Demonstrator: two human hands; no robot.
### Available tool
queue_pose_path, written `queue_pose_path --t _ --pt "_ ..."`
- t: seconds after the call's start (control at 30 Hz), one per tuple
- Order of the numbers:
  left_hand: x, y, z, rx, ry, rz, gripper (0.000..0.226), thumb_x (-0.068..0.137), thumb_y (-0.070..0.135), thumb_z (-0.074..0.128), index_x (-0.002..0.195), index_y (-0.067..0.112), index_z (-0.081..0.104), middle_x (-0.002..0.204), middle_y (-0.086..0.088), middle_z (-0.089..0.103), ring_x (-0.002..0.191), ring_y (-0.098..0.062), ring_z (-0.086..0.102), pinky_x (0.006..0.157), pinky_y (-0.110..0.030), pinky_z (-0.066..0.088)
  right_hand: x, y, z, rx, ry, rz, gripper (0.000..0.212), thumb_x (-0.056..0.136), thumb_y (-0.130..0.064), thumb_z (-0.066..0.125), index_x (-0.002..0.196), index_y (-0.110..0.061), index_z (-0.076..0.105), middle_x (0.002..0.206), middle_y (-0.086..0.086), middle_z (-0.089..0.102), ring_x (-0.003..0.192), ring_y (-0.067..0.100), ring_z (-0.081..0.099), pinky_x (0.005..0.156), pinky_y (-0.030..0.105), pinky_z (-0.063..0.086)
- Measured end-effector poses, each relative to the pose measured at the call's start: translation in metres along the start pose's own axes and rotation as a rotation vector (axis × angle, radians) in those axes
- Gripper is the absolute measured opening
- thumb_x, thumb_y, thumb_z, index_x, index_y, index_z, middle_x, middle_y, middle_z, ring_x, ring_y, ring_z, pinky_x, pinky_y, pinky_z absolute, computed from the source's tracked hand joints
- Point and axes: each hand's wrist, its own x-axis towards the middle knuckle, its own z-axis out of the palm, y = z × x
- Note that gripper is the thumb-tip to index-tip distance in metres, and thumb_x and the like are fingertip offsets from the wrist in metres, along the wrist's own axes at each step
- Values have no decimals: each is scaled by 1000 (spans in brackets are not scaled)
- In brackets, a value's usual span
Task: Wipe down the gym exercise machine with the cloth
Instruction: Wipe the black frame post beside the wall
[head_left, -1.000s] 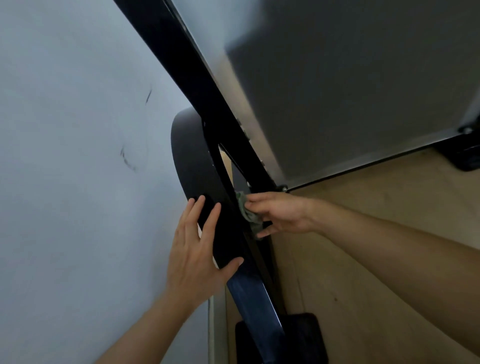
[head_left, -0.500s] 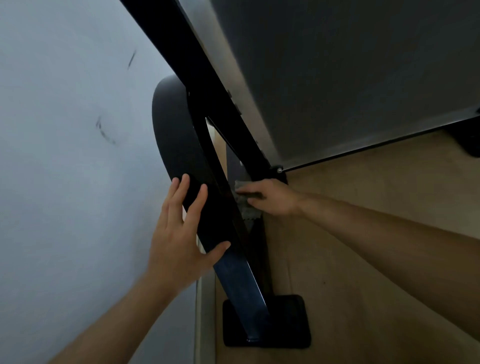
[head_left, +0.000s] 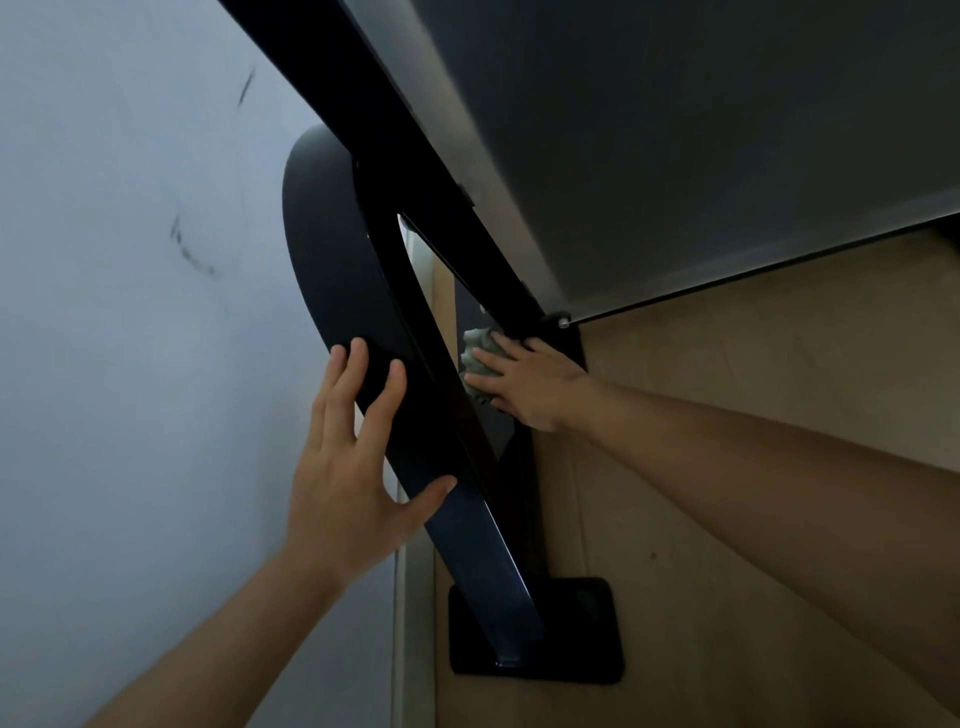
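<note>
Machine's black bar (head_left: 483, 545) slants from top left down to its foot plate (head_left: 587, 639). left hand (head_left: 353, 467) lies flat on it, fingers spread; right hand (head_left: 530, 384) presses the bunched cloth (head_left: 475, 347) behind it with straight fingers, cloth mostly hidden

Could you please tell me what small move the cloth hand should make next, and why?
Probably slide the cloth down the inner post toward the base plate: the right hand presses it flat just under the bolted joint, most of the post lies below, and the left hand rests on the black bar.
</note>
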Motion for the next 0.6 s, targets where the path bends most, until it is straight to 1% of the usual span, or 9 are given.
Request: queue_pose_path --t 0.07,0.13,0.2,0.27,0.33,0.4,0.47,0.53,0.6 --pt "0 0 -1 3 -5 -1 111 67 52 85 156 13 32 166 -17 19 157 -32 11 118 -44 27 -4 -1 0 43 3 -31 52 108 -34 35 157 -38 20 169 -4 6 155 30 -3 119 49 18" --pt "-1 0 0 6 -10 -3 112 66 51 87 156 13 32 166 -17 19 157 -32 10 118 -45 27 -13 0 1 111 10 -67 48 107 -28 41 153 -40 32 167 -8 14 155 28 2 116 47 25" --pt "-1 1 0 5 -11 -5 111 66 50 87 156 13 33 167 -17 19 157 -32 10 117 -45 27 -23 -2 4 165 25 -94 44 106 -26 45 147 -40 43 165 -12 23 154 26 9 113 45 31" --pt "-1 1 0 -4 -9 -4 110 68 50 86 156 12 33 167 -17 19 157 -32 10 116 -45 30 -33 -8 6 193 31 -106 42 105 -25 47 144 -39 49 162 -14 29 153 23 14 112 42 33" --pt "-1 1 1 -17 -8 -5 108 68 50 86 156 11 34 166 -18 18 157 -32 9 116 -46 31 -42 -12 9 191 39 -127 40 105 -26 45 144 -36 51 160 -13 33 151 22 17 116 38 30" --pt "-1 1 0 -28 -8 -8 108 69 49 86 156 11 34 167 -17 17 157 -32 9 117 -47 31 -49 -14 11 158 29 -163 41 107 -26 42 146 -34 50 161 -12 33 151 21 16 119 31 24" --pt "-2 0 1 -32 -10 -11 108 70 50 85 156 11 33 167 -17 17 157 -31 8 117 -44 29 -56 -15 10 141 3 -208 41 108 -26 40 147 -32 48 161 -11 31 151 19 16 116 26 21" --pt "-2 -1 2 -36 -9 -10 108 70 51 84 157 12 32 167 -17 16 157 -31 8 117 -41 27 -65 -16 7 192 13 -229 38 107 -24 43 143 -26 54 159 -5 38 148 22 26 112 28 25" --pt "-1 -3 3 -36 -5 -4 109 71 53 82 158 13 31 168 -16 15 157 -30 8 116 -40 27 -76 -18 7 306 117 -240 30 101 -17 56 128 -15 69 147 7 54 135 29 47 107 34 37"
